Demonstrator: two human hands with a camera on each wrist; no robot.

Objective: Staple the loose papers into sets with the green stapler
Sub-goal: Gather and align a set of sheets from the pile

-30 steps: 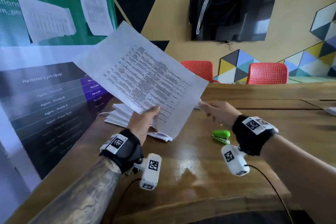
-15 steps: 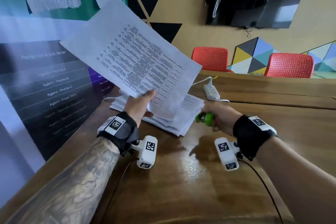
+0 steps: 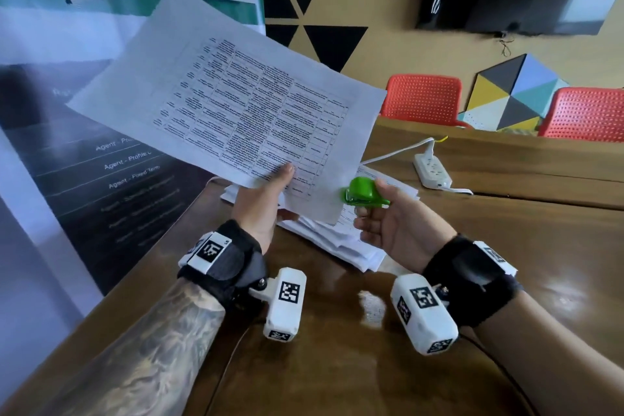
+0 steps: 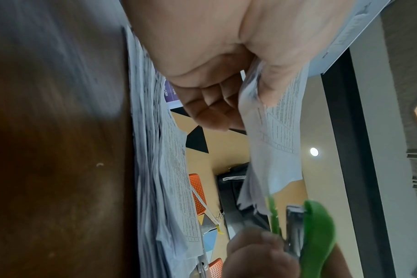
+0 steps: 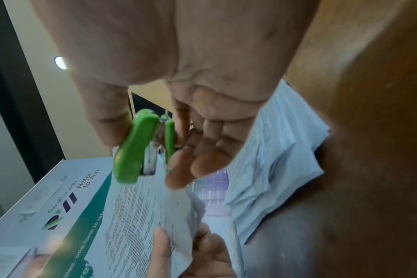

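My left hand [image 3: 266, 199] holds a set of printed papers [image 3: 236, 105] up in the air, thumb on top near the lower edge, fingers underneath. My right hand [image 3: 381, 213] grips the small green stapler [image 3: 363, 192] between thumb and fingers, its mouth at the lower right corner of the held papers. The right wrist view shows the stapler [image 5: 136, 146] at the sheet corner [image 5: 155, 175]; the left wrist view shows the stapler [image 4: 317, 231] just past the paper's edge [image 4: 274, 150]. A messy stack of loose papers [image 3: 341, 240] lies on the wooden table [image 3: 337, 365] beneath both hands.
A white power strip [image 3: 432, 169] with its cord lies on the table behind the stack. A large printed banner [image 3: 84, 159] stands along the table's left side. Two red chairs [image 3: 422, 96] stand behind the far table edge.
My right hand took the stapler from the table and lifted it to the lower right corner of the papers. The left hand kept the papers raised and turned them slightly.
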